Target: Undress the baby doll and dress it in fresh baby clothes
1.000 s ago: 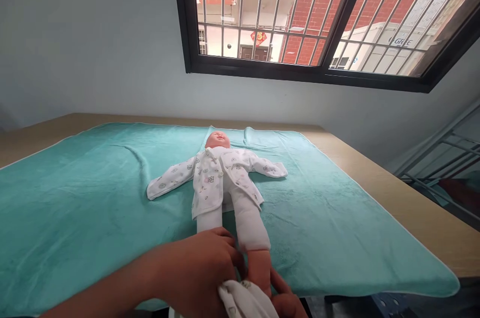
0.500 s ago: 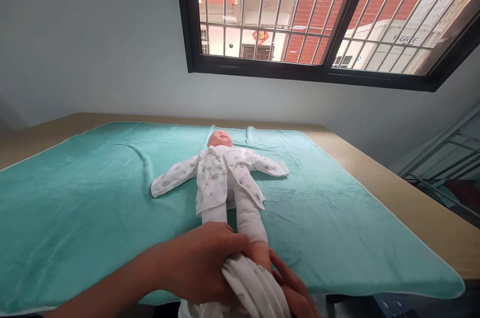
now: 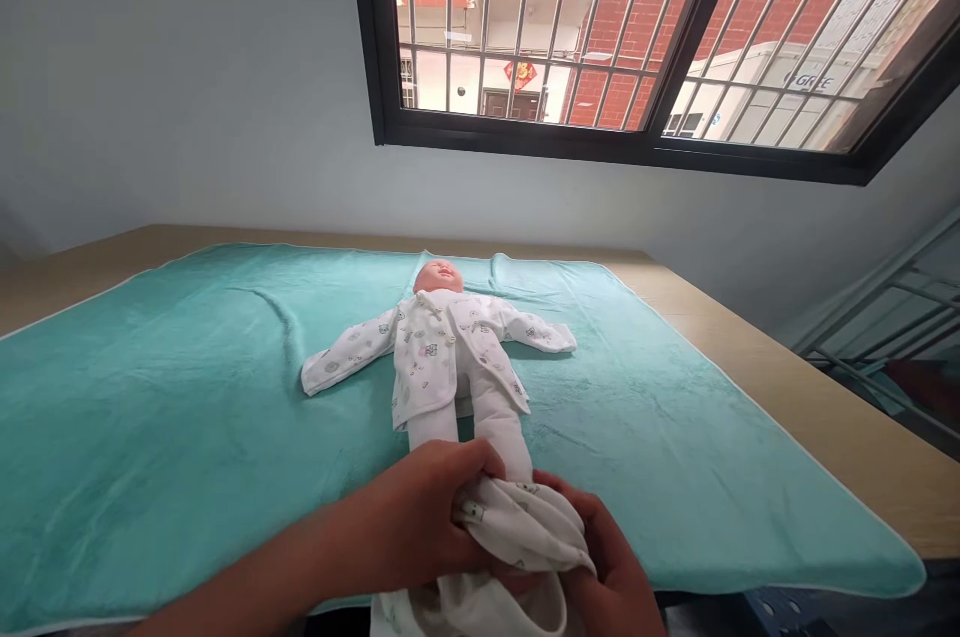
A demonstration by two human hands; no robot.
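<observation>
A baby doll [image 3: 469, 379] lies on its back on a teal blanket [image 3: 187, 437], arms spread, legs toward me, in a white printed jacket [image 3: 424, 357] that hangs apart at the front. White printed baby trousers [image 3: 525, 525] are bunched around the doll's lower right-side leg, over its foot end. My left hand [image 3: 427, 517] is closed on the left edge of the bunched cloth. On the other side my right hand [image 3: 604, 552] grips the trousers, its fingers curled around the cloth. The lower part of the trousers hangs at the bottom edge, partly cut off.
The blanket covers most of a wooden table [image 3: 750, 357], whose far edge stands against a grey wall [image 3: 187, 97]. A barred window [image 3: 540, 37] is above it. At the right stands a metal bunk frame [image 3: 892, 317].
Both hands have moved up the doll's leg with the bunched trousers, and the bare lower leg is now covered by cloth. My right hand shows more fully.
</observation>
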